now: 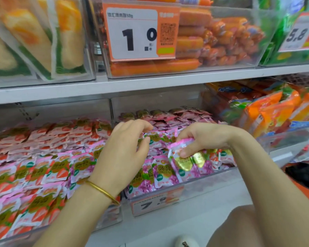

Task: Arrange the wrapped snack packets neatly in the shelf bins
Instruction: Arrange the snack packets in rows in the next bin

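1. Head view, lower shelf: grape packets (148,179) in pink-and-purple wrappers filling the middle bin (209,184), standing in rows near its clear front wall, heaped more loosely at the far end.
2. Right hand (200,138) over the right part of that bin, fingers and thumb curled round a small bunch of held packets (183,164), thumb pressed on the front of the nearest one, bunch tilted and raised a little above the rows.
3. Left hand (125,148) just left of the right one, over the same bin, fingers bent, thumb tip close to a packet's edge; pinching or merely hovering, cannot tell. Gold bangle (103,191) round that wrist.
4. Strawberry packets (34,175) in red-and-pink wrappers, packed in rows in the left bin (109,218), just beside the middle bin.
5. Price tag (155,202) reading 7.9 on the middle bin's front wall.
6. Right end of the lower shelf: orange packs (268,111) leaning in another clear bin, blurred.
7. Upper shelf: orange sausages (194,41) stacked lengthwise in a clear bin, behind a price label (137,32) reading 1.0; yellow-and-green packs (25,32) at the left; second label (296,34) reading 5.8 at the right.
8. Bare knee (239,225) at the near edge, lower right.
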